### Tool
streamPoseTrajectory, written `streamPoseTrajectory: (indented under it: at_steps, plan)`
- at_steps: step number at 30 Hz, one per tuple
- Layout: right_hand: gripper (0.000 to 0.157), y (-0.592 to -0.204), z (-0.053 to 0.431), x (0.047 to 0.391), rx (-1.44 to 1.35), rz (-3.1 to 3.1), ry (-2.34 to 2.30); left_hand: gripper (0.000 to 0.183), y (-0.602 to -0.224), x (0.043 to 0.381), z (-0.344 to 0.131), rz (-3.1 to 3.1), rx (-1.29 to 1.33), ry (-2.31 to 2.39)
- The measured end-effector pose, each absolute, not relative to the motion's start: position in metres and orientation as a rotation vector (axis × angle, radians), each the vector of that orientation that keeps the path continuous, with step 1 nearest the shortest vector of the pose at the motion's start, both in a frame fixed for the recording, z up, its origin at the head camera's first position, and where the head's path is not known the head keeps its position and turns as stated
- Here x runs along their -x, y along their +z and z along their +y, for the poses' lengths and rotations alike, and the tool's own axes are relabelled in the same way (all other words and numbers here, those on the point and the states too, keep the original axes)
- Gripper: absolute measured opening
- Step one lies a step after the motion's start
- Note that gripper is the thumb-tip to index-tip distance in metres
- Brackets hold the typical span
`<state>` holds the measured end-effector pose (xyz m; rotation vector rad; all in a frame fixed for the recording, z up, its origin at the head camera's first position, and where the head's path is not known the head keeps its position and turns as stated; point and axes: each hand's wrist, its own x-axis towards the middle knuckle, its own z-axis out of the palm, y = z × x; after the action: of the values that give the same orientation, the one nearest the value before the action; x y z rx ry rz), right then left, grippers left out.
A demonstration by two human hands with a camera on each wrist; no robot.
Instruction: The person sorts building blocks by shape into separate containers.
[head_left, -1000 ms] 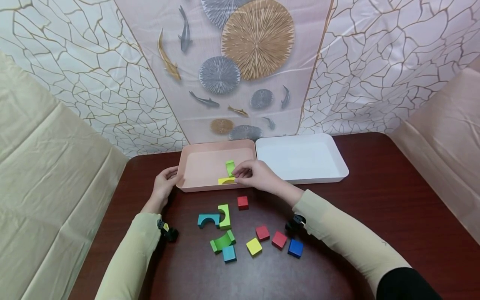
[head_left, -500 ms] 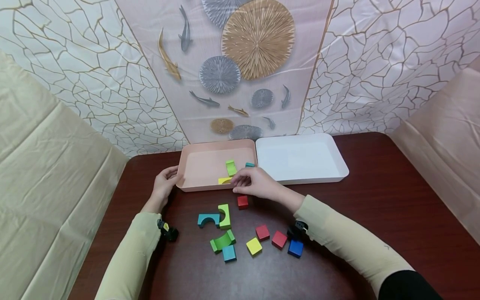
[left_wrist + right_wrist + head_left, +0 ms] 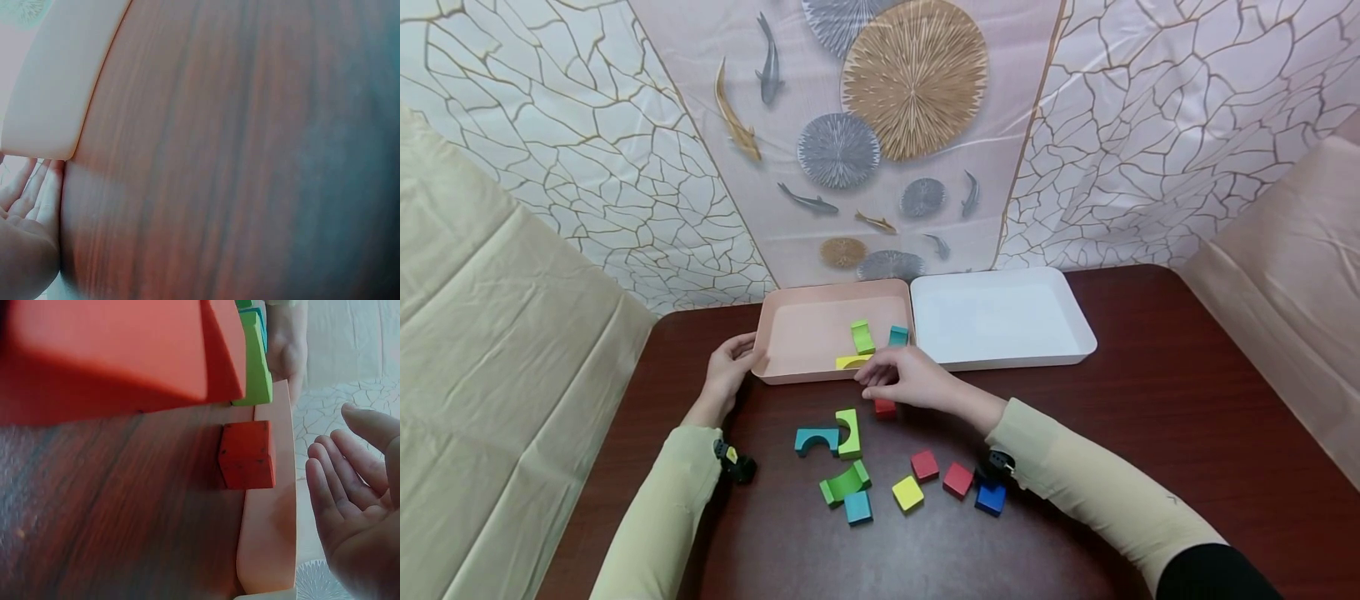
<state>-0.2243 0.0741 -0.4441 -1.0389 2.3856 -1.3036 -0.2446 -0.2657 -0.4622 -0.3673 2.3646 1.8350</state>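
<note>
My right hand [image 3: 917, 379] hovers by the pink tray's front edge, above a red cube [image 3: 885, 411] that it partly covers. In the right wrist view that hand [image 3: 356, 506] has parted, relaxed fingers and holds nothing. My left hand [image 3: 726, 372] touches the left side of the pink tray [image 3: 801, 321]; in the left wrist view its fingers [image 3: 51, 187] reach out straight against the tray's end. Inside the tray lie a lime arch block [image 3: 862, 337], a yellow arch block [image 3: 850, 362] and a teal block [image 3: 898, 335], whose front is hidden by my right hand.
A white tray [image 3: 1000, 317] adjoins the pink one on the right. On the dark table stand a teal arch [image 3: 817, 438], a lime arch [image 3: 850, 433], a green arch [image 3: 846, 483], a teal cube [image 3: 859, 507], a yellow cube [image 3: 908, 494], two more red cubes [image 3: 958, 480] and a blue cube [image 3: 991, 497].
My right hand has let go of the teal block in the pink tray and drawn back toward the near red cube. My left hand has stayed at the tray's side.
</note>
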Motion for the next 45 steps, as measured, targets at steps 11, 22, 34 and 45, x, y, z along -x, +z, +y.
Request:
streamPoseTrajectory:
  at_steps: [11,22,34,45]
  plan:
    - [0.020,-0.444,0.065,0.222,1.064,2.385,-1.221,0.056,-0.464,0.245,-0.266,2.355,0.376,1.845]
    - [0.025,-0.447,0.056,0.226,1.082,2.369,-1.122,0.056,-0.461,0.245,-0.266,2.351,0.378,1.838]
    - [0.023,-0.447,0.046,0.224,1.105,2.355,-1.032,0.058,-0.495,0.263,-0.278,2.388,0.357,1.855]
    - [0.021,-0.452,0.037,0.223,1.116,2.394,-0.928,0.058,-0.494,0.261,-0.278,2.391,0.349,1.860]
